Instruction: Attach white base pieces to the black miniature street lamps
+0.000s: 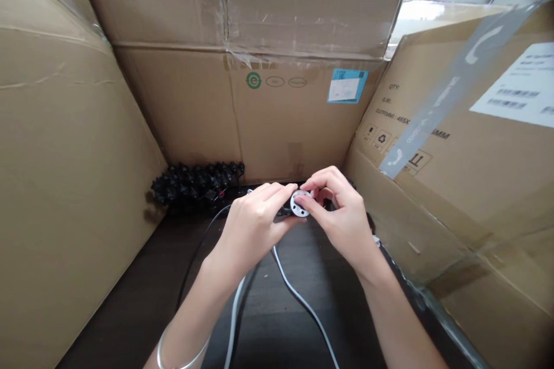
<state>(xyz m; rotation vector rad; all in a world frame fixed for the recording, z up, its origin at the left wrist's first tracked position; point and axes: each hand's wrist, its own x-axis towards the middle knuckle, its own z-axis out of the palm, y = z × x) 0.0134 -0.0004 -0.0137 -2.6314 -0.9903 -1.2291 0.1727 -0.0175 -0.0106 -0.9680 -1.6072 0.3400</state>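
Observation:
A small white round disc (298,209) with several dark holes faces me, and a black part shows just to its left. My left hand (259,216) is closed around this piece, thumb below and fingers above. From the other side, my right hand (341,202) has its thumb pressed on the disc's face and its index finger at the upper rim. Something dark shows behind the right fingers, too hidden to name. Two light grey cables (298,294) run down from below the hands toward me.
Black spiky pieces (197,184) lie in a row at the back left, with a black cable (194,265) beside them. Cardboard boxes stand around the dark surface (134,300): a left box (73,155), a back box (194,109) and a taped right box (459,196).

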